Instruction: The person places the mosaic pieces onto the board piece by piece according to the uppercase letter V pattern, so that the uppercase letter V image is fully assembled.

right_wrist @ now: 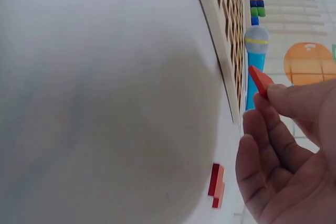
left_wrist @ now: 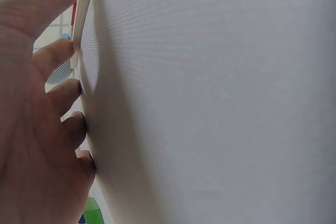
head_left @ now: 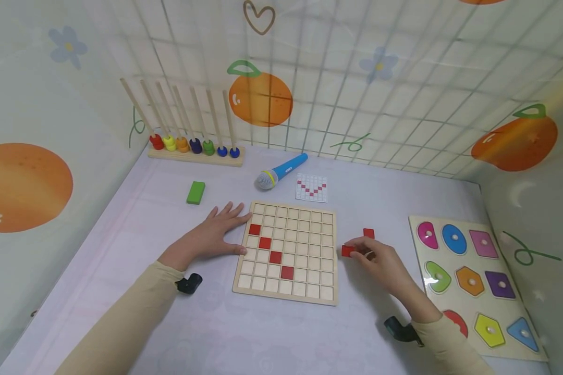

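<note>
A wooden grid board [head_left: 305, 291] lies flat on the table, with several red tiles [head_left: 275, 257] set in its squares in a diagonal line running down to the right. My left hand [head_left: 213, 232] rests with spread, straight fingers at the board's left edge, thumb and index finger at the rim. To the right of the board, my right hand [head_left: 380, 263] pinches a red square tile [right_wrist: 260, 81] between thumb and fingertips, held up off the table. Beyond that hand, more loose red tiles [right_wrist: 216, 180] lie on the table, partly hidden by the hand in the head view.
A card with a red V pattern [head_left: 311, 188] and a blue toy microphone [head_left: 281, 171] lie behind the board. A green block [head_left: 195, 192] lies at left, before a peg rack with coloured beads [head_left: 195, 158]. A shape puzzle [head_left: 457, 263] lies at right, partly under the right forearm.
</note>
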`<control>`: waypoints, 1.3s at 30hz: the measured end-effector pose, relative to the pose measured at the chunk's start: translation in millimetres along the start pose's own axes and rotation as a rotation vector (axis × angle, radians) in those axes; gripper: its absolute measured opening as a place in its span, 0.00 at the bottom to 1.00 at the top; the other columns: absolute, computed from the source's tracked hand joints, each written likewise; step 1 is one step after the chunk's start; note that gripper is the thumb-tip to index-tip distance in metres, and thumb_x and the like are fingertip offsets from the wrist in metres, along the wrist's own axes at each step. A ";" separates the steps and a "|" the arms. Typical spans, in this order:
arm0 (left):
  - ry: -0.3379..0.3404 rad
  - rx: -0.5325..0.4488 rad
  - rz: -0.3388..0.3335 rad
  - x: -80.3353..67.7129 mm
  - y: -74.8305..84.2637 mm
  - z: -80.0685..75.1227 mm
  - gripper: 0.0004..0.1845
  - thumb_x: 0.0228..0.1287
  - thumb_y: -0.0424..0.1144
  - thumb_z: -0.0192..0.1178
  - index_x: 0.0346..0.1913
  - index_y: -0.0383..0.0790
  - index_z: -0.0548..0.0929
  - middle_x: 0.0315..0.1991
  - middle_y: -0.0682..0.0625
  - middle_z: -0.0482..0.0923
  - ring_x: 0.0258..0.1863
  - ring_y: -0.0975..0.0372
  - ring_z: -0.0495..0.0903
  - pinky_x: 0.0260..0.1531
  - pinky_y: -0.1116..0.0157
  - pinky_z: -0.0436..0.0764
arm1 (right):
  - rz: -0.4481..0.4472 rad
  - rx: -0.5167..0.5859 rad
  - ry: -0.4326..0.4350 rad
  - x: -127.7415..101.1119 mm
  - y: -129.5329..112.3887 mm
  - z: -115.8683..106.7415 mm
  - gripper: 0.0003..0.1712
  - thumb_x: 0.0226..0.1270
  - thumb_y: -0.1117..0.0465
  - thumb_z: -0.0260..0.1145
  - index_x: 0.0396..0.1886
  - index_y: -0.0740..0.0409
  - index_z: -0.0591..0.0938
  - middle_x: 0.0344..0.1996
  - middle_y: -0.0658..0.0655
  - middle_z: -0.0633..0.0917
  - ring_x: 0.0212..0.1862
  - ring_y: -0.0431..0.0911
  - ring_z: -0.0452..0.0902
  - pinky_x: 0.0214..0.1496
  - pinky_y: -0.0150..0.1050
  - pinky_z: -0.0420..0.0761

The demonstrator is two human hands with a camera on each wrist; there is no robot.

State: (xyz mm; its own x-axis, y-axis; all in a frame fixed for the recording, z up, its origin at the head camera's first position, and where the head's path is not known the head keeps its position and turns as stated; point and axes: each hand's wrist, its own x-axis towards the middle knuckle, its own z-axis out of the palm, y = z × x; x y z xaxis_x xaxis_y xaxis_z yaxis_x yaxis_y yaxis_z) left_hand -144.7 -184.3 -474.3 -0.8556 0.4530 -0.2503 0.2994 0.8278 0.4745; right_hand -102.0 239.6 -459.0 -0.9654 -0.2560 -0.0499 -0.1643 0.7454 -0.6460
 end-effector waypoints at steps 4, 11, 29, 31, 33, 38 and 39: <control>0.001 -0.003 -0.001 0.2 -0.5 0.1 0.53 0.55 0.67 0.70 0.81 0.55 0.59 0.83 0.48 0.43 0.82 0.48 0.34 0.79 0.45 0.34 | -0.006 0.016 -0.007 0.3 -4.9 3.4 0.15 0.67 0.64 0.72 0.52 0.54 0.86 0.39 0.49 0.87 0.40 0.44 0.80 0.43 0.34 0.85; -0.001 -0.005 -0.004 0.6 -1.3 0.5 0.53 0.55 0.67 0.70 0.81 0.55 0.59 0.83 0.48 0.43 0.82 0.49 0.34 0.79 0.45 0.34 | -0.030 0.043 -0.013 0.5 -10.9 8.3 0.14 0.67 0.64 0.73 0.52 0.54 0.86 0.38 0.48 0.87 0.39 0.42 0.80 0.42 0.34 0.85; -0.002 -0.005 -0.002 -0.1 -1.0 0.2 0.53 0.55 0.68 0.69 0.81 0.55 0.59 0.83 0.48 0.43 0.82 0.48 0.34 0.79 0.45 0.34 | -0.046 0.136 -0.073 1.2 -26.5 23.3 0.14 0.66 0.62 0.74 0.51 0.51 0.87 0.41 0.45 0.88 0.38 0.41 0.81 0.42 0.33 0.85; -0.001 -0.005 -0.001 0.0 -0.8 0.2 0.53 0.55 0.68 0.69 0.81 0.55 0.59 0.83 0.48 0.44 0.82 0.48 0.34 0.79 0.45 0.34 | -0.041 0.135 -0.078 1.7 -28.2 26.1 0.14 0.66 0.62 0.74 0.51 0.50 0.87 0.42 0.45 0.88 0.38 0.41 0.81 0.42 0.33 0.85; 0.000 -0.005 -0.002 0.1 -0.6 0.2 0.53 0.55 0.67 0.70 0.81 0.55 0.59 0.83 0.48 0.44 0.82 0.48 0.34 0.79 0.45 0.34 | -0.036 0.128 -0.079 2.1 -30.6 29.1 0.14 0.65 0.62 0.74 0.51 0.49 0.87 0.40 0.45 0.87 0.38 0.41 0.80 0.41 0.33 0.85; 0.004 -0.010 -0.004 0.0 -0.6 0.5 0.53 0.55 0.67 0.70 0.81 0.55 0.59 0.83 0.48 0.44 0.82 0.49 0.34 0.79 0.45 0.34 | -0.050 0.134 -0.087 3.1 -34.7 37.5 0.14 0.65 0.61 0.75 0.50 0.47 0.87 0.39 0.42 0.87 0.37 0.40 0.81 0.40 0.32 0.85; 0.005 -0.011 -0.004 0.1 -0.8 0.7 0.53 0.55 0.67 0.70 0.81 0.55 0.59 0.83 0.48 0.44 0.82 0.49 0.34 0.79 0.45 0.34 | -0.055 0.135 -0.089 3.3 -35.5 39.0 0.14 0.65 0.61 0.75 0.50 0.46 0.87 0.40 0.42 0.87 0.37 0.40 0.81 0.40 0.32 0.85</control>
State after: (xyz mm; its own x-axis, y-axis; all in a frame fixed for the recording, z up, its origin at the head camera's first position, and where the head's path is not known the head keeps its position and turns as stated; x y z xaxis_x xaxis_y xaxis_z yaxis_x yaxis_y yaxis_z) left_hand -144.7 -184.7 -475.3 -0.8588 0.4479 -0.2486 0.2912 0.8261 0.4824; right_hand -91.5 188.2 -466.0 -0.9328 -0.3524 -0.0753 -0.1818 0.6406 -0.7461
